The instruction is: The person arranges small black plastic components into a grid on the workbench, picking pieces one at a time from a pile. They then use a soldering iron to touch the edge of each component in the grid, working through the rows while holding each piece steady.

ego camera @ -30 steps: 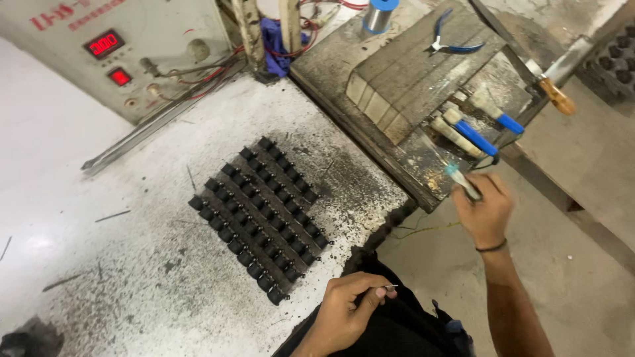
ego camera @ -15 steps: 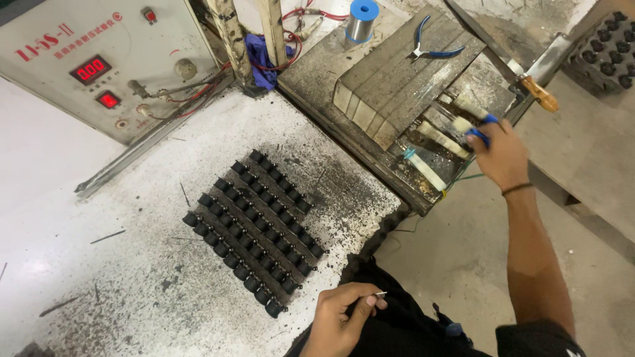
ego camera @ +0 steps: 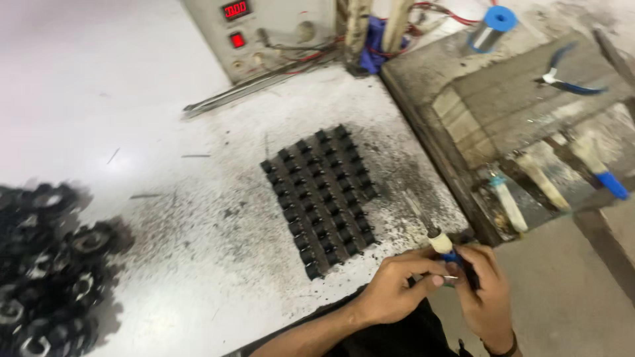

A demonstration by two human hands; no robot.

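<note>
Both hands meet at the table's front edge: left hand (ego camera: 397,291) pinches a thin metal pin (ego camera: 452,277), right hand (ego camera: 486,297) grips a blue-handled tool (ego camera: 444,248) with a cream collar, just beside the black grid block (ego camera: 322,197) on the speckled white table (ego camera: 132,119).

My left hand (ego camera: 397,287) sits low in view, forearm coming in from about seven o'clock, wrist nearly straight. Its fingers curl inward toward three o'clock, thumb and forefinger pinched together in a tight grip. My right hand (ego camera: 486,297) comes up from five o'clock, a dark band around the wrist near the bottom edge. Its back faces up, the fingers bent and folded toward nine o'clock, closed in a grip. The two hands meet fingertip to fingertip, touching, just off the bench edge.
</note>
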